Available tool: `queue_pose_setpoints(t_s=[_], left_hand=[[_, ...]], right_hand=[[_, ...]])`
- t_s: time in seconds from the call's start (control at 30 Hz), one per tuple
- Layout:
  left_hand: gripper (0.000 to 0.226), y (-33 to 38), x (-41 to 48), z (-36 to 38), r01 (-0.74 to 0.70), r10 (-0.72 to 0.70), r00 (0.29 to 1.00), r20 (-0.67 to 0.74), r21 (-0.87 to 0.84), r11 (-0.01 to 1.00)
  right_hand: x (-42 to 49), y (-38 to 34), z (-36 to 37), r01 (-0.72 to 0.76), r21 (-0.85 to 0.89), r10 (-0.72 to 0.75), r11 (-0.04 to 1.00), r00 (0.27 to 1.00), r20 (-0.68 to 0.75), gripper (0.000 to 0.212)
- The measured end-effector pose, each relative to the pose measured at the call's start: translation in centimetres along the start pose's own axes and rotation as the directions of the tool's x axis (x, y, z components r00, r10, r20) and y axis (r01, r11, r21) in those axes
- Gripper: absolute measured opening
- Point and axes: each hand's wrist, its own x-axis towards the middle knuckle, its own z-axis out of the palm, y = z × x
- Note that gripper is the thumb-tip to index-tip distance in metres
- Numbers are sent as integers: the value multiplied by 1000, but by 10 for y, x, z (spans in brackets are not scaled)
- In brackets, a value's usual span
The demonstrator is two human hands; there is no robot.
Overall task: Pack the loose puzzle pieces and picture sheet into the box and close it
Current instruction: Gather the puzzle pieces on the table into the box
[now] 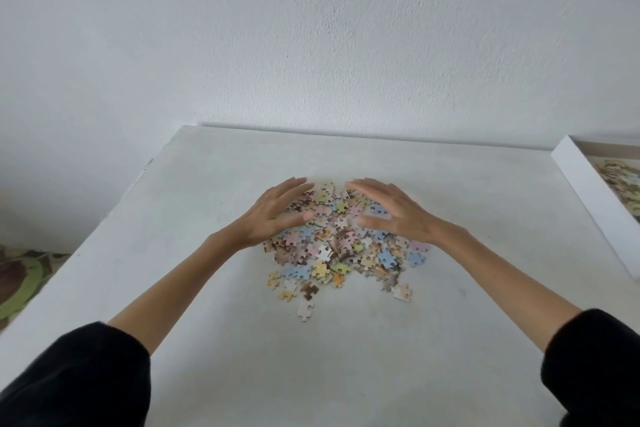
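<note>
A heap of loose pastel puzzle pieces [341, 246] lies in the middle of the white table [207, 357]. My left hand [273, 213] is cupped around the heap's far left side, fingers spread and slightly blurred. My right hand [391, 210] mirrors it on the far right side, palm down over the pieces. Neither hand holds anything. The white box [595, 204] sits open at the table's right edge, partly cut off, with more pieces showing inside it. No picture sheet is in view.
A white wall stands right behind the table's far edge. A few stray pieces [306, 308] lie toward me, apart from the heap. A green and brown patterned rug [20, 284] shows on the floor at the left.
</note>
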Motion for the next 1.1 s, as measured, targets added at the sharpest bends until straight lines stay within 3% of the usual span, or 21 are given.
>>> queue_pose_setpoints(t_s=[0.1, 0.17, 0.27, 0.37, 0.47, 0.67, 0.87, 1.0, 1.1], left_hand=[[115, 1, -25, 1, -6, 2, 999, 48, 63, 998], [121, 2, -39, 10, -41, 31, 996, 81, 129, 991], [128, 9, -52, 28, -123, 93, 987, 130, 247, 961], [124, 16, -49, 37, -138, 125, 990, 62, 311, 940], [118, 20, -37, 36, -65, 76, 997, -24, 311, 948], [111, 13, -27, 28, -27, 54, 993, -107, 244, 969], [125, 9, -24, 30, 45, -41, 999, -19, 287, 957], [123, 13, -17, 32, -21, 48, 997, -68, 356, 934], [109, 15, -15, 33, -34, 78, 991, -112, 355, 934]], right_hand=[[-37, 4, 3, -58, -119, 65, 991, 997, 52, 102], [-59, 6, 13, -77, -197, 99, 977, 990, 101, 108], [-72, 6, 27, -77, -250, 97, 965, 993, 68, 115], [-66, -3, 32, -100, -254, 107, 962, 994, 17, 115], [-53, -10, 34, -149, -226, 144, 963, 989, -38, 113], [-36, -13, 27, -114, -79, 107, 990, 990, -87, 112], [-17, -14, 31, -40, -243, 44, 969, 999, 12, 119], [-12, -16, 33, -18, -288, 1, 957, 998, -61, 116], [-14, -17, 33, -5, -270, -36, 963, 989, -146, 100]])
